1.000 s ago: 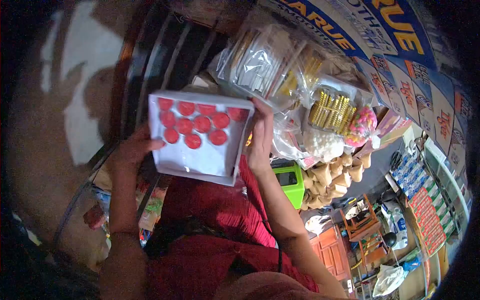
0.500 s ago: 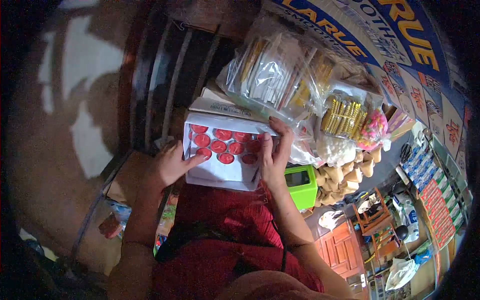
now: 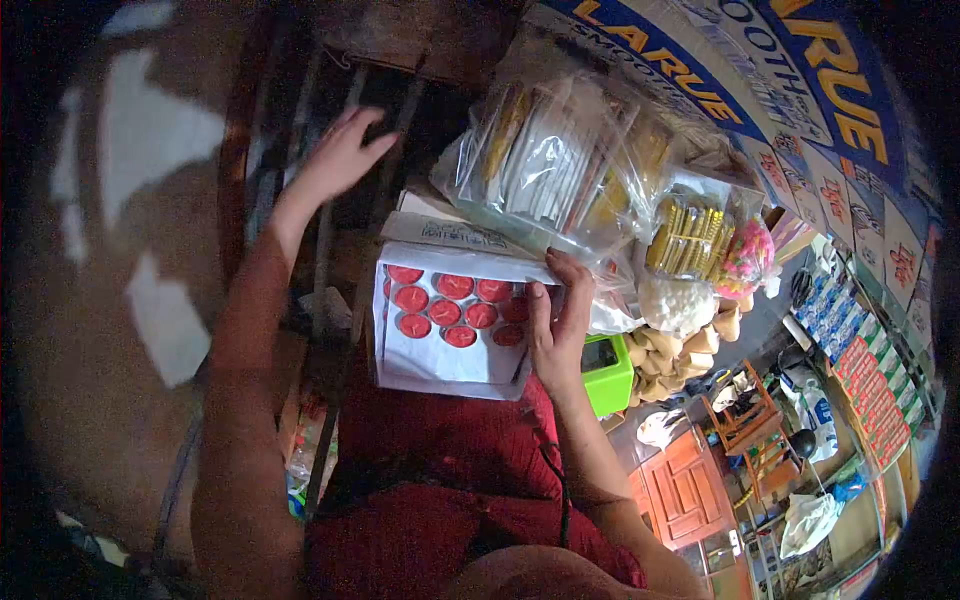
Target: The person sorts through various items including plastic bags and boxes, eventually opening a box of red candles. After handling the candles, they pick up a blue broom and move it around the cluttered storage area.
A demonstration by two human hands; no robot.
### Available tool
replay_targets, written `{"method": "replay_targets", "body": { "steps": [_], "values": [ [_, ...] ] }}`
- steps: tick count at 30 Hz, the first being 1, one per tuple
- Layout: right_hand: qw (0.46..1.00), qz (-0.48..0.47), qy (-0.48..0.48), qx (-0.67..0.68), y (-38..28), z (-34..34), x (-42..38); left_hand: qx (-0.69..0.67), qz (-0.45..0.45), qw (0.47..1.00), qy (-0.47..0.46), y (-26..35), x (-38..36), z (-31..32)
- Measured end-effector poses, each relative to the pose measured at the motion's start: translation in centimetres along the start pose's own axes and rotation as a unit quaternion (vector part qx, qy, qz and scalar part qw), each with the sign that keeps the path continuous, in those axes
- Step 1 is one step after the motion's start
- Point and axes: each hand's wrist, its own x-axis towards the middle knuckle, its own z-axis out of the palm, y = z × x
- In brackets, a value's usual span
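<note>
An open white box (image 3: 440, 355) holds several round red candles (image 3: 450, 300) in its upper half. My right hand (image 3: 558, 325) grips the box's right edge, thumb inside the rim. My left hand (image 3: 340, 155) is stretched out far to the upper left, fingers spread, holding nothing, over dark metal bars (image 3: 330, 110). The box rests above my red-clothed lap (image 3: 440, 470).
Another closed white box (image 3: 440, 225) lies just behind the open one. Clear plastic bags of packets (image 3: 560, 150), yellow items (image 3: 685, 235) and pink sweets (image 3: 745, 255) pile at the right. A green box (image 3: 605, 370) sits beside my right wrist. Blue banners (image 3: 780, 70) hang behind.
My left hand has let go of the box's left side and reached up and away to the upper left. The right hand still holds the box, which shifted slightly.
</note>
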Motion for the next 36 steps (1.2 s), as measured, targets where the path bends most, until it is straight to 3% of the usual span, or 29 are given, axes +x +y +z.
{"method": "replay_targets", "body": {
  "steps": [1,3,4,6,12,14,16,17,18,20,22,24,25,27,29,31,33,36],
  "values": [
    [1.0,0.001,0.001,-0.003,0.2,0.2,0.0,0.084,0.029,0.996,0.025,-0.8,3.4,1.8],
    [1.0,-0.002,0.012,0.021,0.6,0.6,-0.1,0.295,0.177,0.938,0.048,-0.6,10.0,3.7],
    [0.999,0.007,0.019,0.031,0.8,0.9,-0.1,0.159,0.149,0.972,0.092,-1.7,12.9,5.8],
    [0.998,0.016,0.03,0.058,0.8,1.5,-0.1,0.015,0.116,0.984,0.135,-2.9,15.8,7.9],
    [0.999,0.009,0.016,0.051,0.8,1.3,-0.1,0.215,0.108,0.97,-0.042,-6.7,18.6,10.9],
    [0.995,0.026,0.035,0.087,0.6,1.5,-0.1,0.249,0.072,0.95,-0.177,-12.0,19.2,12.2],
    [0.996,0.019,0.032,0.086,0.8,1.5,-0.1,0.167,0.027,0.985,0.037,-11.8,11.8,10.3],
    [0.996,0.017,0.03,0.08,1.0,1.5,-0.2,0.163,-0.036,0.98,-0.105,-11.3,9.6,8.2],
    [0.996,0.013,0.029,0.082,1.1,1.4,-0.2,0.184,-0.113,0.96,-0.178,-11.6,7.6,7.3],
    [0.999,-0.004,0.026,0.045,1.2,1.3,-0.2,0.159,-0.046,0.983,-0.083,-17.0,-1.7,6.9],
    [0.998,-0.003,0.028,0.054,1.3,1.4,-0.3,0.138,-0.125,0.977,-0.106,-15.8,-6.9,4.3],
    [0.998,-0.004,0.028,0.062,1.2,1.5,-0.2,0.164,-0.142,0.969,-0.114,-21.8,-12.3,7.0],
    [0.996,0.013,0.024,0.087,1.0,1.5,-0.3,0.164,-0.146,0.969,-0.114,-21.0,-13.9,6.7],
    [0.993,0.031,0.012,0.113,1.1,1.5,-0.3,0.133,-0.291,0.918,-0.234,-19.0,-16.7,5.9],
    [0.996,0.009,0.025,0.082,1.5,1.6,-0.3,0.171,-0.261,0.929,-0.199,-22.9,-20.7,10.4],
    [0.995,0.015,0.037,0.091,1.5,1.9,-0.4,0.211,-0.235,0.934,-0.168,-22.7,-23.6,11.2],
    [0.995,0.008,0.036,0.094,1.1,1.8,-0.3,0.113,-0.203,0.973,0.002,-17.0,-21.6,9.4],
    [0.992,0.026,0.033,0.115,1.8,2.0,-0.5,0.147,-0.193,0.969,-0.037,-15.0,-20.6,9.0]
  ]
}}
